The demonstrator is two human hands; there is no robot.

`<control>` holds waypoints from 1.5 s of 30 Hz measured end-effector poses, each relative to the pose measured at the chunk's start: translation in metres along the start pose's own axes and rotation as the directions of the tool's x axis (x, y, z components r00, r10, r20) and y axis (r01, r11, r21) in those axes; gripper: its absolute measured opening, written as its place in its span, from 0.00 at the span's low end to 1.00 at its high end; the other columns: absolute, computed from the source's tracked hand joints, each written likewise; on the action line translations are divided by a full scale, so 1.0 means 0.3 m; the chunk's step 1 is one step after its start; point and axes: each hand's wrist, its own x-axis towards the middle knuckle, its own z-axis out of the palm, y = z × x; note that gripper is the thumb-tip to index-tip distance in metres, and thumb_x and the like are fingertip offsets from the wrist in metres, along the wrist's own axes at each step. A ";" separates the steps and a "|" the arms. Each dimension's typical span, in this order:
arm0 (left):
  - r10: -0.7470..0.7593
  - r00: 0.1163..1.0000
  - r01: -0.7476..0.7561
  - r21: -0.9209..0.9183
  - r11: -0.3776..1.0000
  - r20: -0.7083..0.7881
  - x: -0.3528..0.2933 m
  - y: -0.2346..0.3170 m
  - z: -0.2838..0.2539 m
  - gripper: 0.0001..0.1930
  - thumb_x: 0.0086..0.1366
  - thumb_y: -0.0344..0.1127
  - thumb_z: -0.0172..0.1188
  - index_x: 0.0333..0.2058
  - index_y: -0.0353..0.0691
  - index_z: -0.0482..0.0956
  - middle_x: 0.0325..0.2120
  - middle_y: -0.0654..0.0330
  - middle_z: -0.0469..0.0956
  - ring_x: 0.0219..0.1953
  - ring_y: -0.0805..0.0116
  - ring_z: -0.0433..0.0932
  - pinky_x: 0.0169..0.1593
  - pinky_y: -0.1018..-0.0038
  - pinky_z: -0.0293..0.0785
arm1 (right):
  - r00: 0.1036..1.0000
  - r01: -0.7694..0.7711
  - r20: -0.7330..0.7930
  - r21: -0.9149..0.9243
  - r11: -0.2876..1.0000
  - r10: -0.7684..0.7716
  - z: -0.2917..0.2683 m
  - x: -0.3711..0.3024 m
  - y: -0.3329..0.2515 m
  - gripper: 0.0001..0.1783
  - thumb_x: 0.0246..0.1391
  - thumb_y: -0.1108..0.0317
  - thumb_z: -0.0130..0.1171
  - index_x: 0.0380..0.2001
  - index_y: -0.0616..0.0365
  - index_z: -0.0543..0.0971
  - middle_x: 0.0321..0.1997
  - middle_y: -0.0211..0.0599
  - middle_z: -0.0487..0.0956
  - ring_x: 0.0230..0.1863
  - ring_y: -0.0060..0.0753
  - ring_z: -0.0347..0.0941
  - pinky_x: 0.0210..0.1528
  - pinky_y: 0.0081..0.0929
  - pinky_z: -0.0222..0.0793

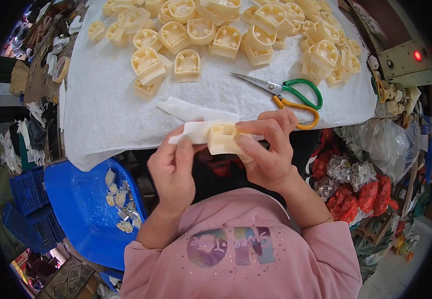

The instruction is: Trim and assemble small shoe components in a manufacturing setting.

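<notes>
My left hand (172, 167) pinches a white strip (194, 130) between thumb and fingers. The strip runs to a cream moulded plastic piece (220, 145), hollow with a curved outer wall. My right hand (271, 152) grips this piece from its right side, thumb and fingertips on its edge. The two hands meet at the table's near edge. Just beyond them a second white strip (191, 110) lies flat on the cloth. Scissors (278, 91) with one green and one orange handle rest to the right, blades pointing left.
Many cream plastic pieces (187, 66) are heaped across the far side of the white-covered table (111, 104). A blue basin (84, 214) with silvery pieces (120, 199) stands at my left. Red and clear plastic bags (358, 197) crowd the right. A box with a lit red lamp (417, 56) sits far right.
</notes>
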 end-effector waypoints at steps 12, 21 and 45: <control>0.020 0.998 -0.005 0.266 0.964 -0.052 -0.011 -0.027 0.012 0.13 0.66 0.29 0.50 0.43 0.24 0.75 0.37 0.52 0.78 0.36 0.70 0.77 0.43 0.76 0.74 | 0.910 -0.133 0.377 -0.131 0.982 0.173 -0.047 0.038 -0.056 0.20 0.30 0.75 0.60 0.32 0.42 0.75 0.26 0.31 0.62 0.29 0.34 0.63 0.37 0.38 0.45; -0.039 0.995 0.013 0.273 0.962 0.089 -0.013 -0.024 0.016 0.14 0.68 0.30 0.48 0.45 0.23 0.74 0.38 0.51 0.78 0.40 0.68 0.77 0.48 0.73 0.75 | 0.837 -0.183 0.499 -0.132 0.974 0.225 -0.070 0.034 -0.047 0.15 0.30 0.75 0.61 0.26 0.46 0.73 0.24 0.35 0.63 0.27 0.35 0.62 0.35 0.34 0.48; -0.429 0.659 0.713 -0.331 0.618 0.617 0.045 -0.097 0.002 0.27 0.59 0.47 0.53 0.52 0.37 0.62 0.40 0.57 0.70 0.41 0.69 0.72 0.42 0.75 0.68 | 0.952 -0.064 0.305 0.234 0.970 -0.011 -0.044 -0.048 0.040 0.21 0.32 0.73 0.65 0.36 0.45 0.79 0.30 0.30 0.66 0.35 0.34 0.62 0.44 0.41 0.50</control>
